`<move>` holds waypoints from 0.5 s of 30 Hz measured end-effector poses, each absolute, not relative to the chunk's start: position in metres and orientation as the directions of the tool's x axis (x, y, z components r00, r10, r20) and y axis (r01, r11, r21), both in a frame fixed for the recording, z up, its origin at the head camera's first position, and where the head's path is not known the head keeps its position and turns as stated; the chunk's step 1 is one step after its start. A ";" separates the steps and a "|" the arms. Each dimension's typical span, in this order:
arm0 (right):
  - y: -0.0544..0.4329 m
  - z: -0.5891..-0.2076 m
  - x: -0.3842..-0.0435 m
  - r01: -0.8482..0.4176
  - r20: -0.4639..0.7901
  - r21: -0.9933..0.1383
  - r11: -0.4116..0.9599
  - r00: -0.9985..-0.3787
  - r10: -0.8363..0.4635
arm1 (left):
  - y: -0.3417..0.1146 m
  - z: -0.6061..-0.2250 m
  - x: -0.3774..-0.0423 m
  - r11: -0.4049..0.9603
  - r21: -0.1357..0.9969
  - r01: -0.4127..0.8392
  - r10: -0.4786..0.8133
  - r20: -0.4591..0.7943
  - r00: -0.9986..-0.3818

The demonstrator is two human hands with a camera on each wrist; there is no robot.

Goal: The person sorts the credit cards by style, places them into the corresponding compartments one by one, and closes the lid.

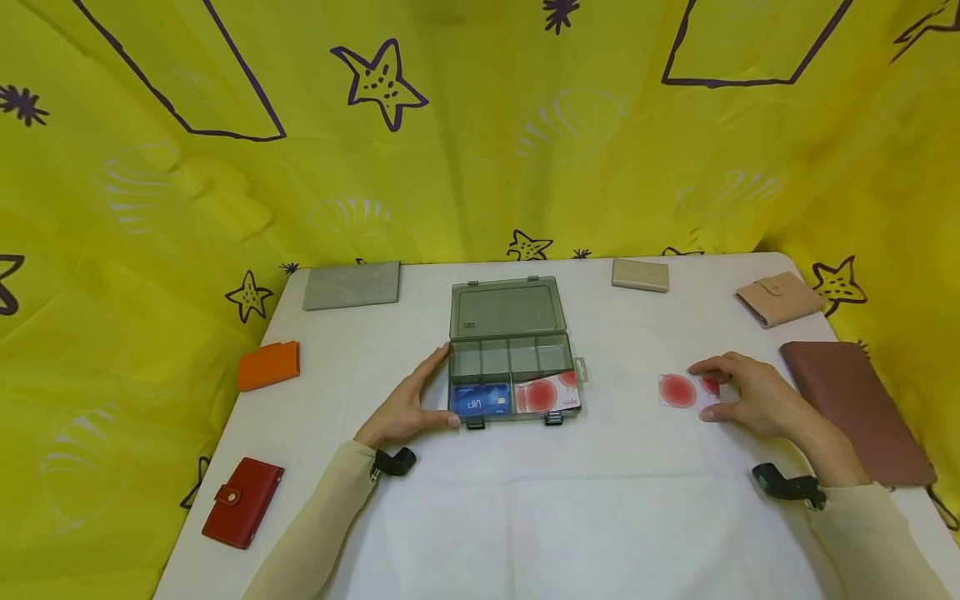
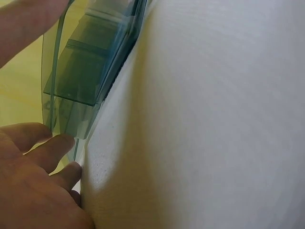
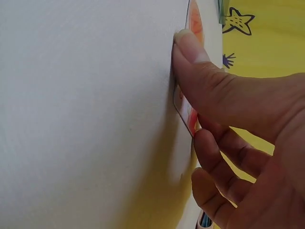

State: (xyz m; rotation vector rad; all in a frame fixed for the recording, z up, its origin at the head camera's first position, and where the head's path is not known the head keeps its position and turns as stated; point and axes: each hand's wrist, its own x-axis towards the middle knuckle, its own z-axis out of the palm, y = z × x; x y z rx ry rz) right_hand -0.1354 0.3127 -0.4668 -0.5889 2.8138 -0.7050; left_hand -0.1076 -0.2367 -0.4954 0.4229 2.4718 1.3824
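A grey see-through plastic case [image 1: 507, 310] lies with its lid raised, near the middle of the table. In its front left compartment is a blue VIP card [image 1: 472, 403]; white cards with red circles [image 1: 543, 395] lie in the front right one, partly over its edge. My left hand [image 1: 408, 406] rests against the case's left side, thumb at the front corner. To the right of the case, my right hand [image 1: 759, 396] pinches a white card with red circles [image 1: 678, 390] by its edges between thumb and fingers, close to the tabletop [image 3: 86, 105].
Along the left lie a grey wallet [image 1: 351, 286], an orange wallet [image 1: 268, 366] and a red snap wallet [image 1: 243, 502]. A beige wallet [image 1: 640, 275], a tan wallet [image 1: 780, 298] and a large brown wallet [image 1: 855, 412] lie toward the right. A yellow curtain [image 1: 465, 167] hangs behind.
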 end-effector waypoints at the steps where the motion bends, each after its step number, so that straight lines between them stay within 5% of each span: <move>1: 0.313 -0.467 -0.136 -0.329 -0.083 -0.489 0.808 -0.904 -0.418 | -0.237 -0.496 -0.108 0.500 0.858 0.117 0.382 -0.097 -0.919; 9: 0.315 -0.469 -0.137 -0.269 -0.109 -0.547 0.793 -0.916 -0.387 | -0.237 -0.499 -0.109 0.500 0.857 0.123 0.385 -0.093 -0.918; 15: 0.314 -0.477 -0.130 -0.392 0.074 -0.547 0.740 -0.903 -0.423 | -0.237 -0.498 -0.108 0.499 0.858 0.119 0.381 -0.094 -0.920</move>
